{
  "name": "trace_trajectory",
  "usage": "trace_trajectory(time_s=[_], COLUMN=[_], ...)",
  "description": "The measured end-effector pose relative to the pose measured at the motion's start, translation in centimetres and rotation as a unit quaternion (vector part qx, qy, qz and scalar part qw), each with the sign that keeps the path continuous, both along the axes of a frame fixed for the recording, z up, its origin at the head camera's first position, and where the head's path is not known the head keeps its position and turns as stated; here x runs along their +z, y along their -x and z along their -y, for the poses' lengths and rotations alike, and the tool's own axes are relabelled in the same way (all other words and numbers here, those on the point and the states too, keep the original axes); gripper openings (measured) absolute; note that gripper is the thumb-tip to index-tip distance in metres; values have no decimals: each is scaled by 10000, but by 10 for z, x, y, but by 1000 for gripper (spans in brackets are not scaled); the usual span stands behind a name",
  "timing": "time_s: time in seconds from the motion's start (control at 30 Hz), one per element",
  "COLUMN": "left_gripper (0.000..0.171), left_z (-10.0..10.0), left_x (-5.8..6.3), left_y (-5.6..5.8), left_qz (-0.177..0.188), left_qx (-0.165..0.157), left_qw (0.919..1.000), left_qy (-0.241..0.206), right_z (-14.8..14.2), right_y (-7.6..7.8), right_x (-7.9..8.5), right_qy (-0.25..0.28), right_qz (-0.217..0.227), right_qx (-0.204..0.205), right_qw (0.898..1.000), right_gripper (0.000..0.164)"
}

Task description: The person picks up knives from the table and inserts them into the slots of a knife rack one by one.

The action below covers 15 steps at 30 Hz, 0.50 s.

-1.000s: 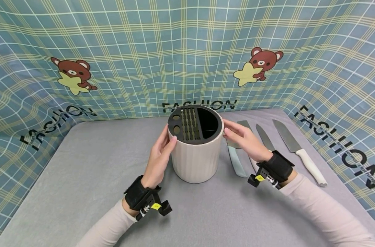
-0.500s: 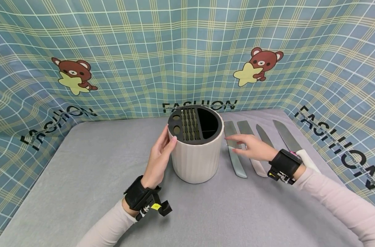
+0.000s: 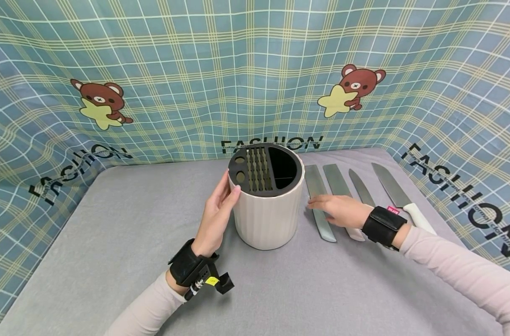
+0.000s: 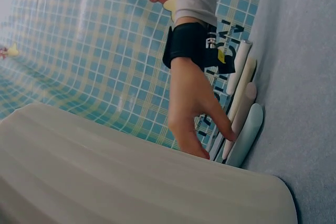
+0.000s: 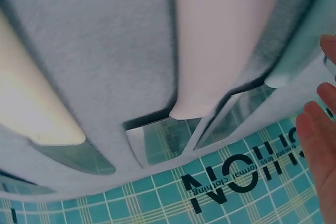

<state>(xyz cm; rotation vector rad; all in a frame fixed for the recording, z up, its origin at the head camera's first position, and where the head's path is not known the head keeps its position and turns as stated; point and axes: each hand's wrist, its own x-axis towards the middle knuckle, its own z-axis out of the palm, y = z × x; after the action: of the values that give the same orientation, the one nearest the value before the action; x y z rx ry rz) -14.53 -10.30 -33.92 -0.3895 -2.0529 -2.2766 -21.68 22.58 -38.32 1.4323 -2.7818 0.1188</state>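
A round white ribbed knife block [image 3: 265, 219] with a dark slotted top stands upright on the grey cloth. My left hand [image 3: 213, 219] rests against its left side, thumb at the rim and the other fingers partly hidden behind the wall. To its right lies a kitchen knife with a light blue handle [image 3: 324, 227]. Over this knife is my right hand [image 3: 336, 210], fingertips close to where blade meets handle. In the left wrist view, the right hand [image 4: 194, 108] has thumb and fingers spread around the blue handle [image 4: 248, 135]. Right fingers [image 5: 315, 124] show at the right wrist view's edge.
Beside the blue-handled knife lie a pink-handled knife [image 3: 338, 179], a narrower pointed knife [image 3: 361, 186] and a white-handled knife [image 3: 391, 184], blades toward the back. A plaid curtain [image 3: 175, 84] with printed bears closes off the back and sides.
My right hand has left the knife block's right side, moved right and come down over the blue-handled knife. My left hand and the block have stayed in place.
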Motion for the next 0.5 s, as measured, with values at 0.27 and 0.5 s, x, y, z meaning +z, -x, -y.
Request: trace_trajectory(time_s=[0.27, 0.5], left_gripper=[66, 67], left_z=[1, 1], left_x=[0, 0], left_y=[0, 1], left_qz=[94, 45], left_qx=[-23, -9], left_qw=[9999, 10000], left_qy=[32, 13], right_z=[-2, -1], right_y=[1, 1], right_x=[-15, -20], right_qy=[-161, -358], right_qz=[-649, -1117], right_qx=[515, 744], right_qw=[9964, 9903], right_gripper=[46, 36])
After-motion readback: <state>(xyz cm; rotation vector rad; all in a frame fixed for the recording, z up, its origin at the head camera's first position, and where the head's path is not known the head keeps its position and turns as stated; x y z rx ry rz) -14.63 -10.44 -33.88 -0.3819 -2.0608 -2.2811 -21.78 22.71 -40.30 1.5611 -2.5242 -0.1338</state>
